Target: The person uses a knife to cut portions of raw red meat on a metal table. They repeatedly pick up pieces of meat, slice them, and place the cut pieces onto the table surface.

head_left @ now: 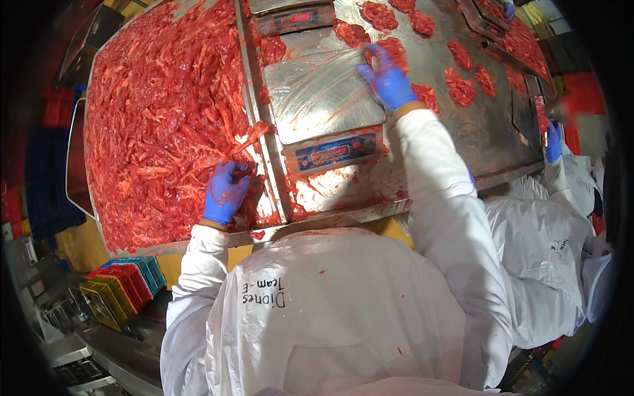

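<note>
Left hand (225,193), blue glove, was sunk into the shredded red meat (158,112) at the near right corner of the big tray (92,218); fingers curled closed on a clump of strands. Tray rim sat right at its wrist, the steel divider bar (254,112) just to its right, so little free room on that side. Open meat bed stretched away to the left and far end.

Right hand (388,82), also gloved, lay at the far right edge of the scale platform (317,92), fingers spread, touching a meat portion (395,49) beside the platform. Can't tell if it actually gripped it. Platform top was bare, smeared; scale display (335,152) faced the near table edge.

Beyond: steel table (489,132) carried separate meat portions (462,86), well apart, with bare steel between them. A co-worker's gloved hand (552,142) was at the table's right edge. Coloured crates (122,287) stacked below the tray's near-left corner.
</note>
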Demonstrator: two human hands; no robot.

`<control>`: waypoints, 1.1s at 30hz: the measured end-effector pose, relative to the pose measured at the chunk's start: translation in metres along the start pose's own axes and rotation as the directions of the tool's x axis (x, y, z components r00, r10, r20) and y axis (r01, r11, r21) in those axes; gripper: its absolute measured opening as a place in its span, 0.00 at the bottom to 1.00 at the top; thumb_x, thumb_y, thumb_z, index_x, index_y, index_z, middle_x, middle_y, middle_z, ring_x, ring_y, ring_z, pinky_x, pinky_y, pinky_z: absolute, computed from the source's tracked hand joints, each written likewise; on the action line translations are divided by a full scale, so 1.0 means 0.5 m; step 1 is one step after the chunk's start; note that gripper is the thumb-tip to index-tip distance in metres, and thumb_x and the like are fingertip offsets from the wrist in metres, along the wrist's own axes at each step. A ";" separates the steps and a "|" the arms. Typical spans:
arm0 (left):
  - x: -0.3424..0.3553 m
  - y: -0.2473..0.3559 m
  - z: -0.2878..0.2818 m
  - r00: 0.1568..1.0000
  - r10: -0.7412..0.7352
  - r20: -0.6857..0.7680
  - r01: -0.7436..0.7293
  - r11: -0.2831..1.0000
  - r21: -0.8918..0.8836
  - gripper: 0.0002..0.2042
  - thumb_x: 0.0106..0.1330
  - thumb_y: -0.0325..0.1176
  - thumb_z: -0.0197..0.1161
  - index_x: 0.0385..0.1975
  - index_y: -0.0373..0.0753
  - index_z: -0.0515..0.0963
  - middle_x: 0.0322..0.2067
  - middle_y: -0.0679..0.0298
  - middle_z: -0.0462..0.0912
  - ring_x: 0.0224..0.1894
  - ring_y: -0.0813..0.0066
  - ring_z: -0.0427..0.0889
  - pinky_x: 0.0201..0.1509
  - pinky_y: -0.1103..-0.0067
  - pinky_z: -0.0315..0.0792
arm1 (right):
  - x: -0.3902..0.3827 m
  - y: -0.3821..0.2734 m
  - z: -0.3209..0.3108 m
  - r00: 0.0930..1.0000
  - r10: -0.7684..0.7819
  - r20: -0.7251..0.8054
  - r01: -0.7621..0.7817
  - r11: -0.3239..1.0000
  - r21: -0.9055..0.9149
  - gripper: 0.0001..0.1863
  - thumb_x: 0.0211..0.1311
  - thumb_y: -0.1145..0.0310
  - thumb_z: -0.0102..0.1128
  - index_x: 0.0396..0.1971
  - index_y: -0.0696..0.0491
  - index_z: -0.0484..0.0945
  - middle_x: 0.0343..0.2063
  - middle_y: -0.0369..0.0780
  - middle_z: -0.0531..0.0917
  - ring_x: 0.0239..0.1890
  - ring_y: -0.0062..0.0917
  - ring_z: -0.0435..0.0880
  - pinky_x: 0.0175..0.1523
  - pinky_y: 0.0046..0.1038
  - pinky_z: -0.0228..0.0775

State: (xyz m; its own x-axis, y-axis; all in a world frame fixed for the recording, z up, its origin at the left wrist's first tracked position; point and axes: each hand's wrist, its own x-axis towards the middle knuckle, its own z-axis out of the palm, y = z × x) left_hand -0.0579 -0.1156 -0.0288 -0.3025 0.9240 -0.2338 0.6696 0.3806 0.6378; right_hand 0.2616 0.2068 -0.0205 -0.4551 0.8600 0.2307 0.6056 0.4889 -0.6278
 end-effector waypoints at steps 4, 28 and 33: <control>-0.007 -0.046 0.011 0.999 -0.040 -0.013 0.038 0.993 -0.116 0.14 0.62 0.32 0.69 0.47 0.36 0.83 0.41 0.51 0.85 0.44 0.57 0.87 0.51 0.68 0.80 | -0.051 0.034 -0.046 0.997 -0.044 -0.056 0.043 0.999 -0.017 0.31 0.70 0.61 0.67 0.68 0.54 0.68 0.57 0.53 0.82 0.60 0.48 0.81 0.65 0.41 0.74; -0.022 -0.203 -0.076 0.964 -0.241 0.111 0.265 0.904 -0.337 0.22 0.58 0.41 0.76 0.47 0.36 0.81 0.40 0.55 0.88 0.43 0.66 0.87 0.49 0.69 0.80 | -0.559 -0.019 0.031 0.974 0.075 0.212 -0.046 0.989 -0.139 0.29 0.63 0.57 0.69 0.61 0.53 0.76 0.45 0.46 0.85 0.44 0.42 0.87 0.49 0.42 0.79; -0.053 -0.030 0.054 0.956 0.016 0.294 -0.019 1.000 0.007 0.19 0.57 0.40 0.72 0.44 0.36 0.79 0.44 0.41 0.84 0.48 0.41 0.84 0.51 0.61 0.79 | -0.567 0.000 0.043 0.978 0.076 0.194 -0.054 0.992 -0.115 0.27 0.64 0.58 0.68 0.60 0.53 0.77 0.45 0.47 0.84 0.46 0.43 0.86 0.50 0.41 0.78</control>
State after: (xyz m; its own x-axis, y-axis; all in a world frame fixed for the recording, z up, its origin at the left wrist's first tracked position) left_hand -0.0417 -0.1450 -0.0518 -0.0789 0.9000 -0.4288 0.6799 0.3631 0.6371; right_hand 0.3767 -0.0400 -0.1018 -0.5261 0.8497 0.0338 0.7005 0.4556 -0.5493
